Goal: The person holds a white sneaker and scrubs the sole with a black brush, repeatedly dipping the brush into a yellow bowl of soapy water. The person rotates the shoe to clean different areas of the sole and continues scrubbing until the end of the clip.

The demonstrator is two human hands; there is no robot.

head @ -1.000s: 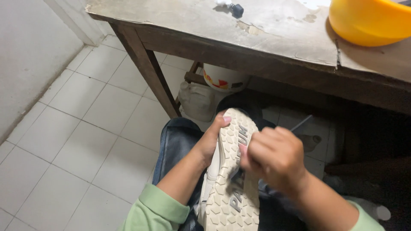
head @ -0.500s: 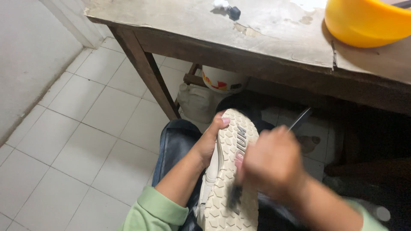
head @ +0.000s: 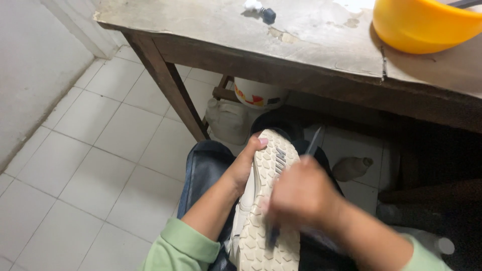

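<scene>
Off-white sole: belonging to a shoe (head: 263,200), facing up, lying along the lap between the two forearms.
Left hand (head: 244,163): wrapping the shoe's left edge, thumb pressing onto the sole near the toe, fingers curling under and out of sight.
Right hand (head: 301,195): blurring over the middle of the sole, closing into a fist around a thin dark tool (head: 312,144).
Tool: poking up past the knuckles at one end, touching the tread at the other; kind of tool impossible to tell through the blur.
Lap: wearing dark jeans (head: 203,168), with green sleeves (head: 178,248) showing at both wrists.
Table: worn wooden table (head: 261,37) standing just ahead of the knees, carrying a yellow bowl (head: 422,25) at the right.
Under the table: sitting on the tiled floor (head: 75,165), a white jug (head: 228,120), a white bucket (head: 258,95) with coloured print behind it, and a small bottle (head: 351,168) lying to the right.
</scene>
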